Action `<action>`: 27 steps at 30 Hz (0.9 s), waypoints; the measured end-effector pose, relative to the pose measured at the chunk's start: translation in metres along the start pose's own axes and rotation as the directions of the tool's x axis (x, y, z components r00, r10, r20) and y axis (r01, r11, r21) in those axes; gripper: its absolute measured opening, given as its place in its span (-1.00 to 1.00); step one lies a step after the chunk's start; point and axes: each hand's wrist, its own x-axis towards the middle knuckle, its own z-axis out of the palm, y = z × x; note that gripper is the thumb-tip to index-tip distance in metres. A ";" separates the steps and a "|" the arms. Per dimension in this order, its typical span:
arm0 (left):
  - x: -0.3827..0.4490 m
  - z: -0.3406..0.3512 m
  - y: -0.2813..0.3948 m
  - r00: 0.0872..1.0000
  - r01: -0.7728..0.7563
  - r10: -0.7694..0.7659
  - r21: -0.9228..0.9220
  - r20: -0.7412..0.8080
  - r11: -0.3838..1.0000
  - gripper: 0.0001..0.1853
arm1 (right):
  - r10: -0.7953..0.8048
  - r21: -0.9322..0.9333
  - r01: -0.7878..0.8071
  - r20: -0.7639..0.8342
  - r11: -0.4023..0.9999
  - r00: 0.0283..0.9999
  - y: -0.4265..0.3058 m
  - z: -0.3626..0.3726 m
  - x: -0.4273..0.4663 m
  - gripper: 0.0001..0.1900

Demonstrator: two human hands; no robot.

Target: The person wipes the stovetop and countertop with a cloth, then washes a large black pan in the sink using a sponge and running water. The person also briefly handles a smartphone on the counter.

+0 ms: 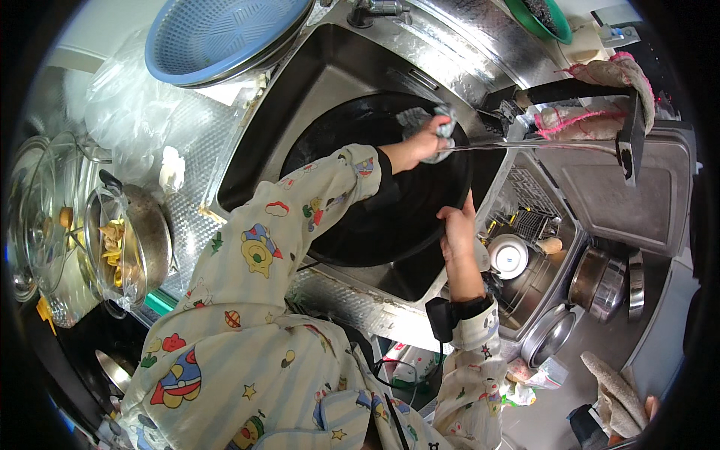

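A large round black pan (360, 225), seemingly a wok, rests tilted in the stainless steel sink (343, 84). My left hand (419, 147) reaches across it and grips a crumpled grey-green cloth (413, 121) against the inner wall near the far right rim. The cloth looks slightly blurred. At the pan's near right rim, my right hand (458, 225) holds the edge, with the thumb on the inner side. Both sleeves are patterned, and a black band circles each wrist.
A tap (377, 11) stands at the sink's back edge. Blue colander (225, 39) at the left corner; lidded pot (140, 236) with food further left. Right of the sink, an open compartment (529, 315) holds a white bowl (508, 256). Above it juts a black bracket (630, 135) with a rag (579, 124).
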 end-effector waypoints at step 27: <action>-0.123 -0.206 -0.003 0.814 0.260 -0.557 0.961 -0.167 0.092 -0.49 | 0.045 0.110 -0.035 -0.085 0.993 0.995 0.012 0.006 0.014 -0.38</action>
